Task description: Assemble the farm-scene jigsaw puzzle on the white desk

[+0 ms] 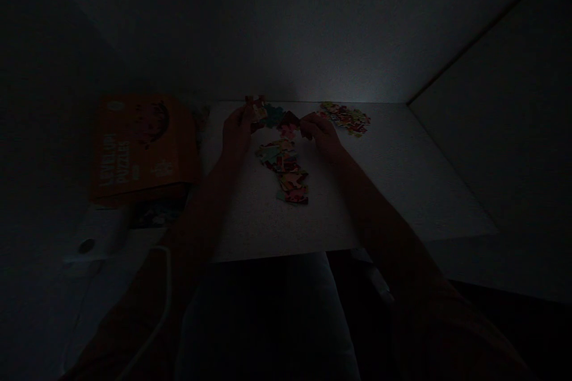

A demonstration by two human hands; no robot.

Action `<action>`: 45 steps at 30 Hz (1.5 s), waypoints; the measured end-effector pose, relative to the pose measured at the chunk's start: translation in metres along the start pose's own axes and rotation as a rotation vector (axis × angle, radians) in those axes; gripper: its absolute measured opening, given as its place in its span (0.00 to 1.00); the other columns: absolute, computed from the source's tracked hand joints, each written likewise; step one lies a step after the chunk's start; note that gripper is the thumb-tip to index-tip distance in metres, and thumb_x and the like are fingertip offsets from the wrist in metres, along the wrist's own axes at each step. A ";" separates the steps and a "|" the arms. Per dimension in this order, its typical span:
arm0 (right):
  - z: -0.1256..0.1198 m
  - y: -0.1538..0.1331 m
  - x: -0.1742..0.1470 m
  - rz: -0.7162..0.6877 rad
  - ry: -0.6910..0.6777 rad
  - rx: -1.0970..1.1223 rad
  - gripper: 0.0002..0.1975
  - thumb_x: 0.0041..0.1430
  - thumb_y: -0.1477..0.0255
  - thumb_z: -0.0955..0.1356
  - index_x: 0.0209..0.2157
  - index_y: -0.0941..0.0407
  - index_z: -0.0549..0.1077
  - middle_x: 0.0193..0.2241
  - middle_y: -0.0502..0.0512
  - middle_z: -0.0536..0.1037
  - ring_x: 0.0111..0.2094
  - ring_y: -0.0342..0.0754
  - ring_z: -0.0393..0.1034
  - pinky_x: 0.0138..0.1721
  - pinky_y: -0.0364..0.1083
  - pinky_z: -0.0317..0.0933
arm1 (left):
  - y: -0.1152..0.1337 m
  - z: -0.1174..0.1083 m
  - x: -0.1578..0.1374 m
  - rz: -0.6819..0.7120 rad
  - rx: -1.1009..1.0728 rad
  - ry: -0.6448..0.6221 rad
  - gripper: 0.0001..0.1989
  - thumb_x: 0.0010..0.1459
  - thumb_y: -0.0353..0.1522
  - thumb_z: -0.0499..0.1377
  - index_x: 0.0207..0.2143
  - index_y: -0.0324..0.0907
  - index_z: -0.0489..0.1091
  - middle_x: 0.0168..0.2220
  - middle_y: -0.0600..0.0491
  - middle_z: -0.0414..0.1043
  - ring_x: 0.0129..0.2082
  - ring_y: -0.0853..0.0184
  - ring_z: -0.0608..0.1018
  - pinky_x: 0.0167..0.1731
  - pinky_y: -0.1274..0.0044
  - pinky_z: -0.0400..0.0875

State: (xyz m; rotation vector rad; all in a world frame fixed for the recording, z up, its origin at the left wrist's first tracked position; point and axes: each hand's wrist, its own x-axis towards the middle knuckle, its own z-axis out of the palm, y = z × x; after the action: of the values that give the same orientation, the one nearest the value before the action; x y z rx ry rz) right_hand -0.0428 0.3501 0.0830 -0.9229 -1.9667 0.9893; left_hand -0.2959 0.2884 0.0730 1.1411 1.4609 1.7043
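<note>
In the dim head view, my left hand [238, 131] is closed around a few joined or stacked puzzle pieces [256, 108] near the back of the white table. My right hand [320, 134] pinches the edge of a dark reddish puzzle piece [292, 119], its fingertips partly covering it. Between the hands lie green puzzle pieces [273, 114] and a pink one [287, 131]. A strip of overlapping puzzle pieces [286, 162] runs from there toward me. Whether the pieces at my hands are joined is too dark to tell.
A pile of loose puzzle pieces [346, 117] lies at the back right of the white table [402, 190]. An orange puzzle box [143, 143] stands on the left, beside my left forearm. A pale cable [167, 286] crosses at lower left. A wall rises behind the table.
</note>
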 end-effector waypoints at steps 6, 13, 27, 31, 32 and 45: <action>-0.001 0.002 0.000 -0.002 -0.012 -0.070 0.22 0.74 0.45 0.71 0.38 0.49 0.79 0.33 0.53 0.78 0.39 0.54 0.73 0.46 0.53 0.70 | 0.001 0.005 -0.004 0.011 0.024 -0.087 0.21 0.70 0.54 0.71 0.44 0.45 0.83 0.46 0.47 0.87 0.45 0.60 0.88 0.48 0.69 0.87; 0.010 0.006 -0.004 -0.034 -0.013 -0.055 0.28 0.67 0.37 0.73 0.39 0.49 0.79 0.35 0.54 0.80 0.38 0.53 0.71 0.43 0.53 0.68 | 0.011 0.012 -0.015 0.020 0.163 -0.189 0.19 0.61 0.46 0.78 0.45 0.44 0.82 0.49 0.47 0.88 0.49 0.57 0.89 0.49 0.71 0.85; 0.004 0.013 0.003 -0.040 0.031 -0.014 0.28 0.68 0.36 0.72 0.39 0.48 0.78 0.35 0.53 0.79 0.39 0.54 0.72 0.45 0.53 0.68 | 0.014 0.011 -0.016 -0.027 0.017 -0.149 0.27 0.66 0.59 0.74 0.43 0.46 0.83 0.44 0.48 0.89 0.46 0.56 0.90 0.45 0.68 0.88; -0.005 0.010 0.002 -0.036 -0.037 -0.070 0.23 0.72 0.46 0.70 0.34 0.50 0.79 0.33 0.55 0.80 0.39 0.55 0.75 0.46 0.55 0.69 | 0.006 0.006 -0.007 -0.045 0.041 -0.071 0.29 0.67 0.63 0.70 0.43 0.47 0.84 0.40 0.49 0.88 0.43 0.58 0.89 0.44 0.69 0.87; -0.005 0.010 0.001 -0.025 -0.037 -0.094 0.22 0.72 0.47 0.71 0.34 0.50 0.80 0.33 0.55 0.80 0.40 0.56 0.75 0.46 0.55 0.69 | 0.005 0.006 -0.005 -0.056 0.042 -0.061 0.29 0.68 0.62 0.69 0.43 0.47 0.84 0.40 0.49 0.88 0.43 0.58 0.89 0.43 0.70 0.86; 0.010 0.005 -0.005 -0.098 -0.073 0.003 0.25 0.70 0.41 0.72 0.39 0.49 0.80 0.37 0.55 0.82 0.41 0.55 0.74 0.47 0.55 0.69 | 0.014 0.016 -0.022 -0.029 0.103 -0.222 0.21 0.65 0.51 0.76 0.49 0.45 0.85 0.44 0.46 0.89 0.45 0.55 0.89 0.46 0.67 0.86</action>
State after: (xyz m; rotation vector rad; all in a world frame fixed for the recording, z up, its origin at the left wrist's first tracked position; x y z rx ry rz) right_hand -0.0471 0.3447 0.0731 -0.7909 -2.0499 0.9818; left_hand -0.2711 0.2738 0.0826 1.3120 1.4319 1.4451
